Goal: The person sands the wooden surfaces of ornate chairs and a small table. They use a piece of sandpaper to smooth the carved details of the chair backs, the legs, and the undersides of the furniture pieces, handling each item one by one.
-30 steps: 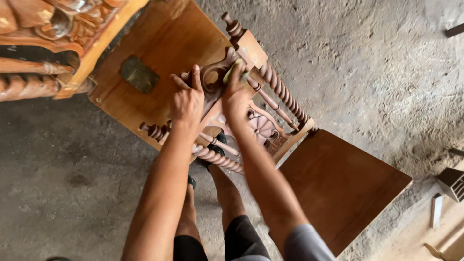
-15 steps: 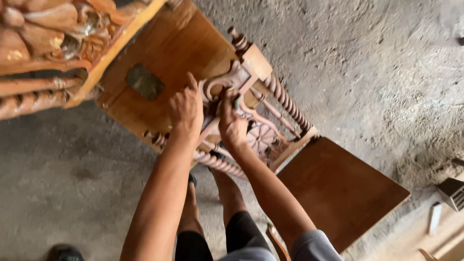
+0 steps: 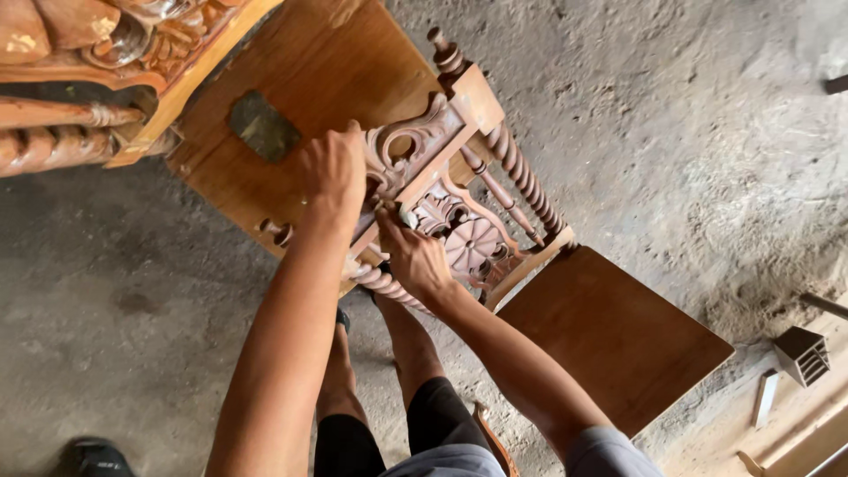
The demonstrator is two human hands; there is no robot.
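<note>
Head view: left hand [image 3: 331, 172] is gripping the carved chair back [image 3: 424, 150] at its top edge; right hand [image 3: 415, 256] is pinching a small pale piece, likely sandpaper [image 3: 406, 215], against the carving. Risk: fingers slipping, scuffing fine detail.

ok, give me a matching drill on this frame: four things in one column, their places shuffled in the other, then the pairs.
Things
1. left hand
2. right hand
3. dark patch
4. small slotted block

Places
A. on the ground at far right
B. on the flat wooden panel
C. gripping the carved crest
D. at the underside of the carving, above the twisted spindle

Pairs: 1-C, 2-D, 3-B, 4-A
</note>
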